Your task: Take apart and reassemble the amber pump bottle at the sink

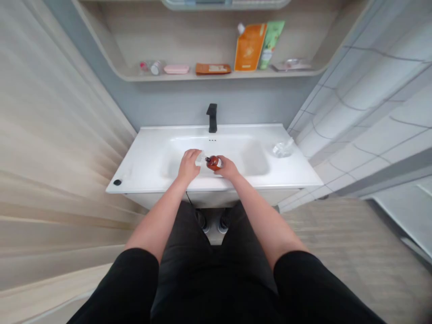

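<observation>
Over the front part of the white sink (249,157), my right hand (228,168) is closed round an amber bottle (213,163) with a pale label. The bottle is tipped, its dark neck turned left. My left hand (189,165) grips a small clear cup (201,158), which sits right by the bottle's mouth. Whether the two touch, and whether any liquid runs between them, I cannot make out. Behind both hands stands the black faucet (212,118) on the sink's back ledge.
Crumpled clear plastic (282,148) lies on the right of the counter, and a black cap (117,182) at its front left corner. A shelf (151,78) above carries an orange pouch (249,47), a green tube (270,44) and a pink case (176,69). A curtain (50,135) hangs at the left.
</observation>
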Motion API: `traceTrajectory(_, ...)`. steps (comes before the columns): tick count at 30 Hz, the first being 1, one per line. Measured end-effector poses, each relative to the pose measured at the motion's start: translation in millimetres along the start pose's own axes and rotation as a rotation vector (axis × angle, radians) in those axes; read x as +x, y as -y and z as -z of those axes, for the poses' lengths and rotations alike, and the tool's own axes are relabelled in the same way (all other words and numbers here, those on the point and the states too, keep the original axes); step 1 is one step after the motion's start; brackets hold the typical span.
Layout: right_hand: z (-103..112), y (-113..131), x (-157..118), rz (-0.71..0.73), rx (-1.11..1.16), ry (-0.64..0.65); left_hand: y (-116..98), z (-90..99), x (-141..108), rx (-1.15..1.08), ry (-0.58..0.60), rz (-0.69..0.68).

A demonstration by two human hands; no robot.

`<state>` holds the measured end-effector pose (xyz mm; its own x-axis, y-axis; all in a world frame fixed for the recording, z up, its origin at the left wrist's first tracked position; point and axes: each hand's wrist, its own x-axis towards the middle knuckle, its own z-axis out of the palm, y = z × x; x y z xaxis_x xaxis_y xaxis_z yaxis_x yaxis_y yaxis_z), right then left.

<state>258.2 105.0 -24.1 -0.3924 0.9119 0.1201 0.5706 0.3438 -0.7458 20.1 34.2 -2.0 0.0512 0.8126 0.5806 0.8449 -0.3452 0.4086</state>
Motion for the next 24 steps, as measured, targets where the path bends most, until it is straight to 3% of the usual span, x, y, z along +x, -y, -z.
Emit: traceTrajectory(24,-1.5,-4.5,2.4,-0.021,0.023,0.013,1.4,-1.1,0.5,0.009,0.02,-0.01)
